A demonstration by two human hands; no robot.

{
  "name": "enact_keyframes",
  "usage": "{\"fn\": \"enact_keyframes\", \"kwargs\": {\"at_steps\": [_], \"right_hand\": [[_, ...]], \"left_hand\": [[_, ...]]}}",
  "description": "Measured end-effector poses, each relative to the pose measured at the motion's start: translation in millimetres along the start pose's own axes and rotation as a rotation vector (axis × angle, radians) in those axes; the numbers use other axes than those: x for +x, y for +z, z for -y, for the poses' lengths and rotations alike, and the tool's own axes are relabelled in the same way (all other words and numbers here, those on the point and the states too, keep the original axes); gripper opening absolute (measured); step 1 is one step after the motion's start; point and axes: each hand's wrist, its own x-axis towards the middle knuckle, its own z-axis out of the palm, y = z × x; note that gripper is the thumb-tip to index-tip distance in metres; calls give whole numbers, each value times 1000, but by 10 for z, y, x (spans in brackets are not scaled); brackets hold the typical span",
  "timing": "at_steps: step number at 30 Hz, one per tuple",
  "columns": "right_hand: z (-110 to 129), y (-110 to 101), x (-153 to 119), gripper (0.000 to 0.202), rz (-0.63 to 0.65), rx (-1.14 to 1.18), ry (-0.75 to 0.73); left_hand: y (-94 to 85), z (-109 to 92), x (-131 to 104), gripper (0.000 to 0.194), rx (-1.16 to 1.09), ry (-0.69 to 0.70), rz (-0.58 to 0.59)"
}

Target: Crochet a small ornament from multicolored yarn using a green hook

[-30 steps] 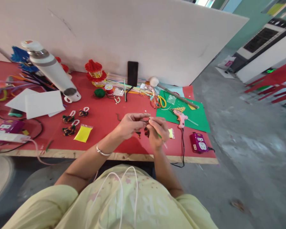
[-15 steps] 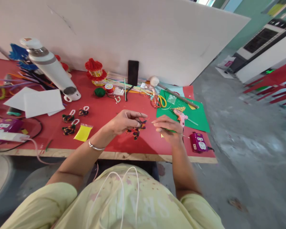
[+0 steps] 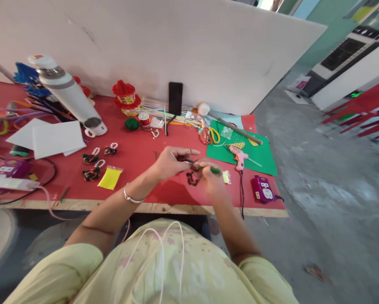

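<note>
Over the red tabletop [image 3: 164, 194], my left hand [image 3: 172, 162] pinches a dark multicoloured yarn piece [image 3: 192, 177], which hangs below its fingers. My right hand [image 3: 210, 177] is closed around a thin tool with a green handle [image 3: 215, 170]; its metal shaft points left to the yarn piece beside my left fingertips. Both hands nearly touch, and the right one is slightly blurred. To the left lie finished-looking yarn pieces with white bead loops [image 3: 91, 173] and a yellow packet [image 3: 110, 177].
A green sheet [image 3: 262, 162] carries a pink glue gun [image 3: 240, 157]. Behind are a phone [image 3: 175, 98], a red thread spool [image 3: 144, 119], a green yarn ball [image 3: 131, 123] and a white flask [image 3: 69, 93]. A purple power socket [image 3: 263, 189] sits at the right.
My right hand has moved left with the green-handled tool, its shaft now at the yarn piece. The yarn piece has shifted slightly right. A small pale packet on the right is now uncovered.
</note>
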Motion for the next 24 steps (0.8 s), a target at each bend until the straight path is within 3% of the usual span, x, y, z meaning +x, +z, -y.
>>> {"fn": "enact_keyframes", "kwargs": {"at_steps": [2,4,7,9,11,13,16,18,21,24], "right_hand": [[-67,127,-120,14,-122,-261,-115],[-94,210,-194,20,-212,-525,-274],[-126,261,-190,23,-302,-630,-419],[-160,235,-116,13,-319,-474,-360],[-188,143,1,19,-246,-228,-216],[-183,-9,139,33,-65,-12,-57],[-80,-271,342,29,276,38,72],[45,-399,451,25,423,-3,94],[243,-465,548,17,497,-117,56],[339,-412,525,11,479,-310,-78]], "left_hand": [[116,83,-3,51,111,99,-175],[202,165,-8,52,124,128,-265],[242,219,-12,52,-112,9,-222],[194,190,-9,48,-293,-119,-128],[99,127,-3,42,-364,-192,-50],[-14,58,1,40,-314,-203,22],[-140,-13,7,40,-214,-201,106],[-175,-29,18,40,-157,-188,121],[-169,-15,46,39,-63,-149,81],[-136,21,76,35,17,-108,-20]]}}
